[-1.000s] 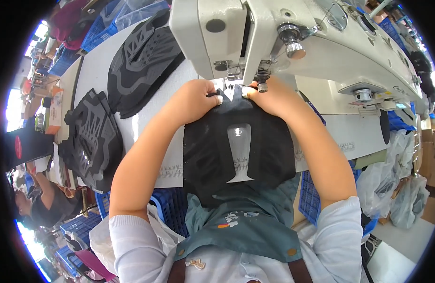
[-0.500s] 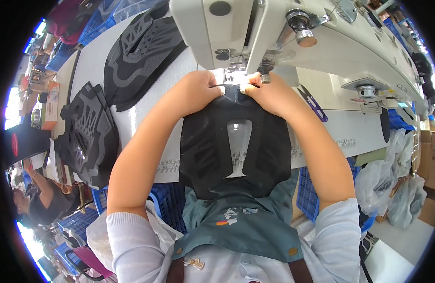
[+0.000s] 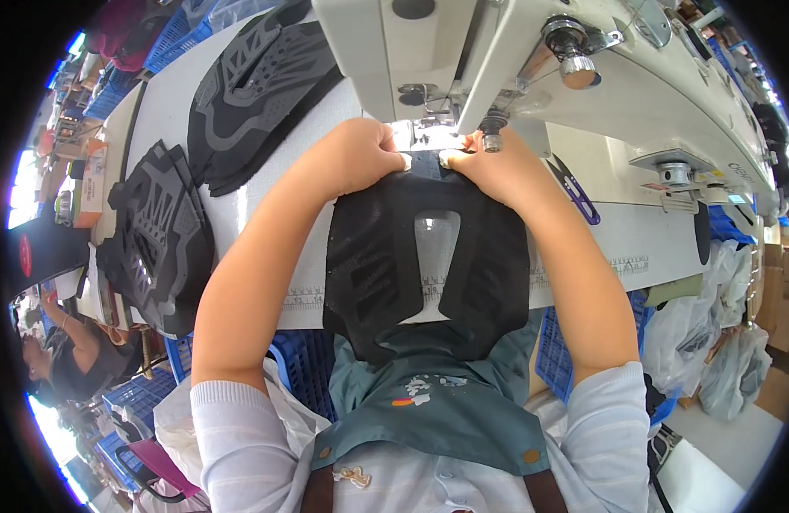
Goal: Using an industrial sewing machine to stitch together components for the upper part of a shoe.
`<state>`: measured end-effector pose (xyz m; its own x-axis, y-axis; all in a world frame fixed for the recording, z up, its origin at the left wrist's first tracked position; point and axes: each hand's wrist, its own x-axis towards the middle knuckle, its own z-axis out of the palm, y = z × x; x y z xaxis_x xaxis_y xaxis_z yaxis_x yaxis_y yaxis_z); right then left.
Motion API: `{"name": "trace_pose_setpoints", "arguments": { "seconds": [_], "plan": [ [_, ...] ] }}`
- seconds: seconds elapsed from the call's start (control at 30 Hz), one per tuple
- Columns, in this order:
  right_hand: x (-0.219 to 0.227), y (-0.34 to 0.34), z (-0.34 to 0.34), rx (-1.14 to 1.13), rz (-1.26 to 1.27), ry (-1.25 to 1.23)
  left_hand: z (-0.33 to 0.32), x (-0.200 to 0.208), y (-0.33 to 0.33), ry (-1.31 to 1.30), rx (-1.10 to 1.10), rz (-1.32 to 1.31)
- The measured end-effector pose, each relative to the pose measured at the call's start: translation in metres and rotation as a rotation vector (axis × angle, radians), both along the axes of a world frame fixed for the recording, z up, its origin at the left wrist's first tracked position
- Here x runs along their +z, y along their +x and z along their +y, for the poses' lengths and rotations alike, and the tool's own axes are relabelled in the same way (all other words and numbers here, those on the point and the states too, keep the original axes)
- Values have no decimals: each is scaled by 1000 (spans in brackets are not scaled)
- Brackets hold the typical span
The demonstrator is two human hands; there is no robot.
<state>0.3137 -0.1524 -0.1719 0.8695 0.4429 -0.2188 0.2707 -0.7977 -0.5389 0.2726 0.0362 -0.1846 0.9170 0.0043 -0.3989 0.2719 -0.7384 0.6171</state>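
Note:
A black shoe upper (image 3: pixel 373 244), shaped like a U with an opening in its middle, lies flat under my hands, its two lower ends hanging over the table's front edge onto my apron (image 3: pixel 446 427). My left hand (image 3: pixel 360 158) pinches its far edge on the left, thumb on top. On the right, my right hand (image 3: pixel 495 167) grips the same edge, thumb pressed down beside the lit needle area. The presser foot and needle of the white sewing machine (image 3: pixel 401 60) are just beyond the thumbs; the exact stitching point is partly hidden by glare.
Purple-handled snips (image 3: pixel 578 192) lie right of my right forearm. Stacked black-and-grey shoe uppers (image 3: pixel 257 103) and a second stack (image 3: pixel 159 244) sit at the left. Blue crates (image 3: pixel 304 372) stand below the table edge. A co-worker (image 3: pixel 78 350) is at the far left.
The whole view has shifted slightly, with the machine now a little farther right. Both hands keep hold of the shoe upper's far edge, almost in the same place.

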Motion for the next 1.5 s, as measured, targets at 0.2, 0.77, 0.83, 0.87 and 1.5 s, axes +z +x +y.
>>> {"name": "trace_pose_setpoints", "arguments": {
  "seconds": [0.2,0.77,0.83,0.87,1.5],
  "plan": [
    [-1,3,1,-60,18,14,1,-2,1,-13,27,4],
    [-46,29,-1,30,-114,-77,14,-17,17,-115,100,-103],
    [-55,33,-7,107,-179,1,14,-20,20,-134,122,-156],
    [-58,33,-9,105,-178,0,14,-20,21,-136,121,-154],
    [-70,33,-9,208,-405,-47,15,-20,21,-117,63,-178]
  ]
}}
